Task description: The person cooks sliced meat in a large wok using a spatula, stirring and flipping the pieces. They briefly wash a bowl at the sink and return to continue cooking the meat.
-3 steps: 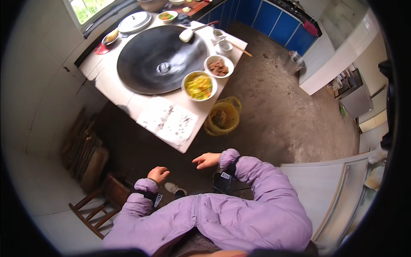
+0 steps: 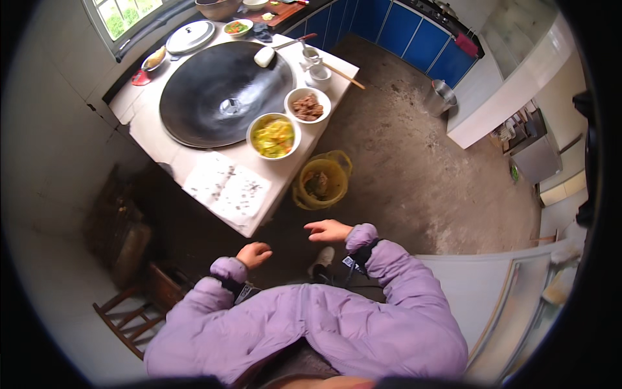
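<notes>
My left hand (image 2: 254, 255) hangs in the air in front of the stove counter's near corner, fingers loosely stretched, nothing in it. To its right, my right hand (image 2: 328, 230) is also free, its fingers pointing left. Beyond them is a tiled stove counter (image 2: 149, 144) with a large black wok (image 2: 194, 97) set into it. A white bowl of yellow-green chopped vegetables (image 2: 273, 136) stands at the wok's near right rim. Beside it is a white bowl of brown meat strips (image 2: 308, 107). A spotted white sheet (image 2: 227, 188) covers the near corner.
A yellow bucket (image 2: 322, 182) with scraps stands on the floor right of the counter. A spatula (image 2: 265, 56) lies over the wok's far rim. Behind are a lid (image 2: 190, 37) and small bowls. A wooden chair (image 2: 129, 318) is at lower left, a metal bucket (image 2: 440, 97) farther right.
The counter and its bowls have shifted left in view as my head and body turn. Both hands sit slightly farther right in the picture, and a different shoe shows below them. Both hands stay empty.
</notes>
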The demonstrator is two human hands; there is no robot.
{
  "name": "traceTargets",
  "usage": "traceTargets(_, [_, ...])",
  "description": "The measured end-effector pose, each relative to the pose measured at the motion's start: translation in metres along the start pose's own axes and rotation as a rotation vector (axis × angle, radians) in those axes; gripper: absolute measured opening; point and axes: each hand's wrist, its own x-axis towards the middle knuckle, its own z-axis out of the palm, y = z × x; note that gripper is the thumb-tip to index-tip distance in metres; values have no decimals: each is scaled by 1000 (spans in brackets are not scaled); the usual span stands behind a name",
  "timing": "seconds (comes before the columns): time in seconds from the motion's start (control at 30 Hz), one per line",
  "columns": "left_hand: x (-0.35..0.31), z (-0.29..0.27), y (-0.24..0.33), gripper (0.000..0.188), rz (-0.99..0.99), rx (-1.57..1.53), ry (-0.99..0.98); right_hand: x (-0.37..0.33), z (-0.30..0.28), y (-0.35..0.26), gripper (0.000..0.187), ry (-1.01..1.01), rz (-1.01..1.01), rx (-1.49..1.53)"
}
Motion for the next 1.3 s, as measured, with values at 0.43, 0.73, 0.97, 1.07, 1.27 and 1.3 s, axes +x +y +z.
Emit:
traceTargets(0.43, [363, -12, 210, 44, -7, -1637, 813, -204, -308, 55, 44, 623, 84, 136])
traceTargets(0.73, [440, -18, 167, 60, 260, -2099, 1042, -255, -573, 215, 47, 734, 466, 179])
traceTargets(0.97, [444, -28, 217, 62, 239, -2019, 1383, -296, -733, 284, 44, 845, 690, 419])
traceTargets(1.07, [441, -32, 245, 56, 213, -1905, 1496, -245, -817, 286, 38, 766, 749, 361])
traceTargets(1.27, [477, -47, 330, 58, 408, -1668, 1688, -10, -989, 183, 36, 495, 229, -98])
traceTargets(1.3, [490, -50, 346, 58, 395, -1695, 1745, 37, -999, 154, 41, 426, 89, -148])
